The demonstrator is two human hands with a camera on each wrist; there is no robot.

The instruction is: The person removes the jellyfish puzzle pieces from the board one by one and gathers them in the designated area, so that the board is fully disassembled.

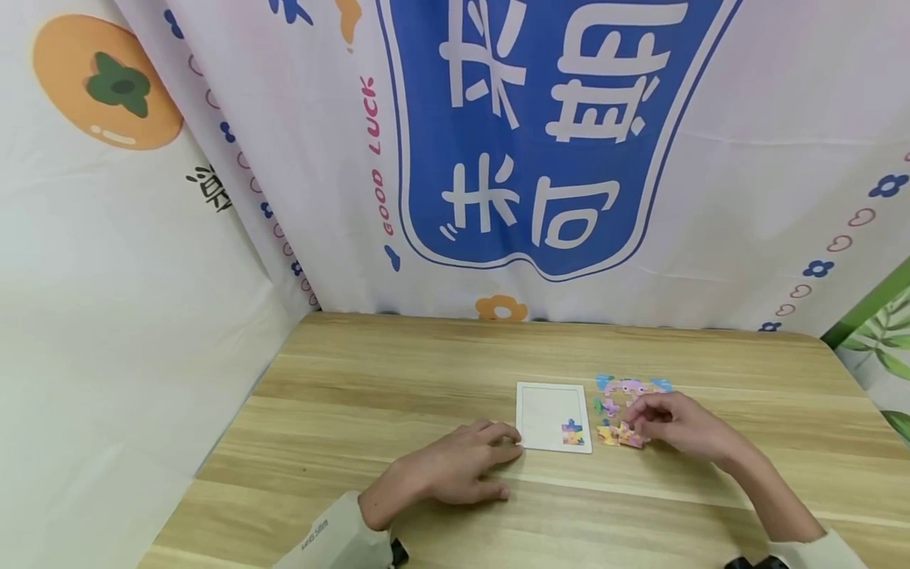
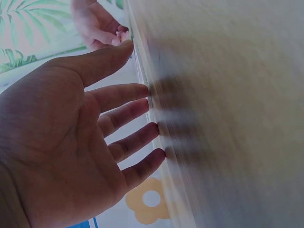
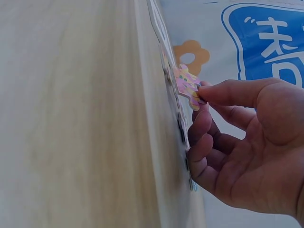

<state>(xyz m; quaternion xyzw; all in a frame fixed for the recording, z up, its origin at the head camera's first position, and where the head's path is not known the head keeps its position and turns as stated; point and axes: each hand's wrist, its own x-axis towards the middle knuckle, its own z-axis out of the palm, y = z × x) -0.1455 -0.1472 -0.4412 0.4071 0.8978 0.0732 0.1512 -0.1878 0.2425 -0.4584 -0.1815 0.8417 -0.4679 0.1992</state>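
My right hand pinches a pink and yellow puzzle piece between thumb and forefinger, tilted up off the table. Around that hand lie several loose puzzle pieces in purple, blue and yellow. To their left is a white puzzle board with a thin inner outline. A small joined patch of colourful pieces sits in its lower right corner. My left hand rests on the table, fingers extended, fingertips right at the board's left edge. In the left wrist view the left palm shows with nothing in it.
The wooden table runs back to a printed curtain with a blue sign and white characters. A white cloth hangs along the left side. At the right edge stands a leaf-patterned panel.
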